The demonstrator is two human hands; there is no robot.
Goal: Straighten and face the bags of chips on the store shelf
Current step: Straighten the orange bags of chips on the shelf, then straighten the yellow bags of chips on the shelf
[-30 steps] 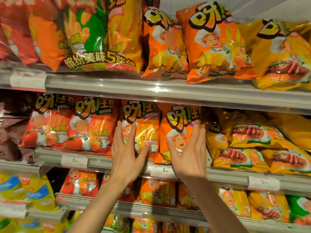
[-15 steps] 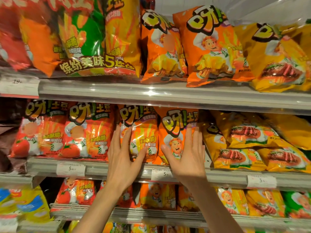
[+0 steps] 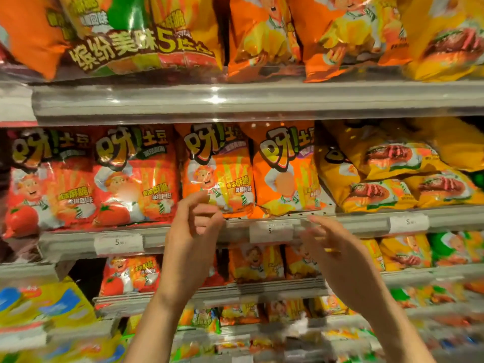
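Observation:
Two orange chip bags (image 3: 218, 169) (image 3: 285, 171) stand upright side by side on the middle shelf (image 3: 183, 237), fronts facing out. Left of them stand two red tomato bags (image 3: 133, 176) (image 3: 47, 179). To the right, yellow bags (image 3: 379, 174) lie tilted and stacked. My left hand (image 3: 193, 231) hovers just below the left orange bag, fingers loosely curled, holding nothing. In front of the shelf rail, my right hand (image 3: 332, 247) is blurred, its fingers relaxed and empty. Neither hand touches a bag.
The upper shelf (image 3: 235, 98) carries large orange, green and yellow bags (image 3: 262, 35) hanging over its rail. Price tags (image 3: 269, 230) sit on the middle rail. Lower shelves hold more small bags (image 3: 256, 263), blurred toward the bottom.
Both hands have come off the two orange bags and dropped below the shelf rail, fingers now relaxed. The view has moved closer to the shelf.

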